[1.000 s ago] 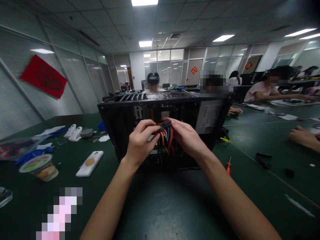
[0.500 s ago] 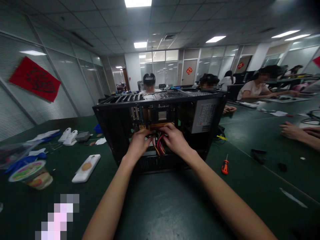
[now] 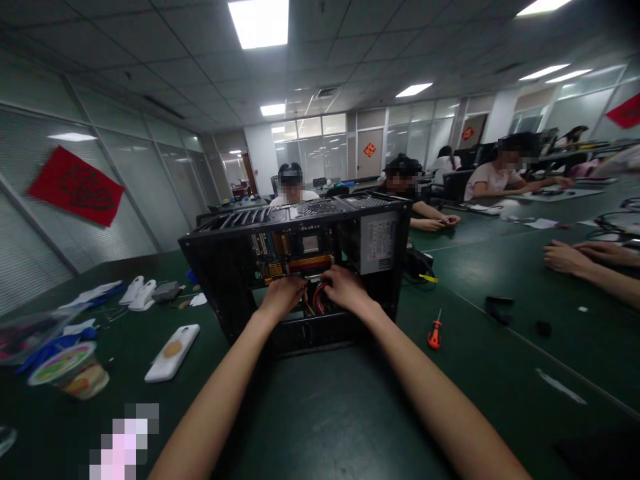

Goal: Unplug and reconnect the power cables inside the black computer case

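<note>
A black computer case (image 3: 213,280) stands on the table with its side uncovered. Inside it shows a motherboard (image 3: 270,245) with orange and yellow slots, and at the right a silver power supply (image 3: 377,243). Both my hands reach into the lower middle of the case. My left hand (image 3: 283,297) has its fingers curled in at the upper end of a bundle of red, orange and black power cables (image 3: 319,301). From the other side, my right hand (image 3: 344,288) closes on the same bundle. The fingertips are partly hidden, and the cable end between them is hard to see.
To the right lie an orange screwdriver (image 3: 435,335), black pieces (image 3: 499,309) and a black cable (image 3: 420,267). On the left are a white power bank-like block (image 3: 173,353), a plastic cup (image 3: 75,373) and white parts (image 3: 143,295). Other people sit around; a co-worker's hands (image 3: 567,259) rest at right.
The camera view has shifted, so the case sits lower and further left. My hands are lower against the motherboard, showing more of the orange slots. Both remain at the cable bundle.
</note>
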`<state>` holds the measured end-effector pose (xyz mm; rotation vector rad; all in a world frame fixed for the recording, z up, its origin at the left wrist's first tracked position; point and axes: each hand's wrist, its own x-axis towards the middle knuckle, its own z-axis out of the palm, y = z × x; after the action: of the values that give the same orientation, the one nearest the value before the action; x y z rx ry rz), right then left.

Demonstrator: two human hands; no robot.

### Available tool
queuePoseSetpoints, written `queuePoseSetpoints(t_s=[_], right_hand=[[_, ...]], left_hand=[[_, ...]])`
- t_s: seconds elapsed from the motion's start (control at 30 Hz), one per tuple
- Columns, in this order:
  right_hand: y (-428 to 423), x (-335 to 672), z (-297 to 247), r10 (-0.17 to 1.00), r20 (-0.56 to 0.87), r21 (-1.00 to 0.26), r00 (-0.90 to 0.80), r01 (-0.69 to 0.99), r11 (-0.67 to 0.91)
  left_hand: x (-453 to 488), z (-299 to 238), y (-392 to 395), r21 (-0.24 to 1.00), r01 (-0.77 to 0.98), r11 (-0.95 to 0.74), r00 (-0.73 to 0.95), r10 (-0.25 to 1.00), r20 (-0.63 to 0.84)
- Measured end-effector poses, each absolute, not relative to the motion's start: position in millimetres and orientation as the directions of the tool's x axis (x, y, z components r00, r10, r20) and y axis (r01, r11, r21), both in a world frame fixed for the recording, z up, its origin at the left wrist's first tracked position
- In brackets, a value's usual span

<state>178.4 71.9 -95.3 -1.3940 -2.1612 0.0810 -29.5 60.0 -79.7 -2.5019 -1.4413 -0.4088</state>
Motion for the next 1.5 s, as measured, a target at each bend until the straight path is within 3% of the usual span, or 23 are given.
queuePoseSetpoints(t_s=[0.1,0.23,0.47,0.73,1.5], right_hand=[[72,179,-96,0.854,0.426,-0.348,-0.298,0.818,0.459],[72,181,-97,0.851,0.425,-0.343,-0.309,0.815,0.467],[72,181,-98,0.853,0.423,-0.358,-0.305,0.809,0.467],[71,181,-95,0.860,0.389,-0.345,-0.329,0.814,0.467],[70,181,-96,0.811,0.420,-0.255,-0.406,0.805,0.535]], left_hand=[[-17,-77,69,-0.166,0.835,-0.525,0.551,0.788,0.276],[-14,-79,73,-0.208,0.840,-0.501,0.541,0.798,0.264],[-23,-85,79,-0.162,0.879,-0.449,0.477,0.822,0.309],[-18,-80,80,-0.217,0.866,-0.450,0.495,0.828,0.261],[-9,-79,80,-0.189,0.901,-0.391,0.428,0.874,0.230]])
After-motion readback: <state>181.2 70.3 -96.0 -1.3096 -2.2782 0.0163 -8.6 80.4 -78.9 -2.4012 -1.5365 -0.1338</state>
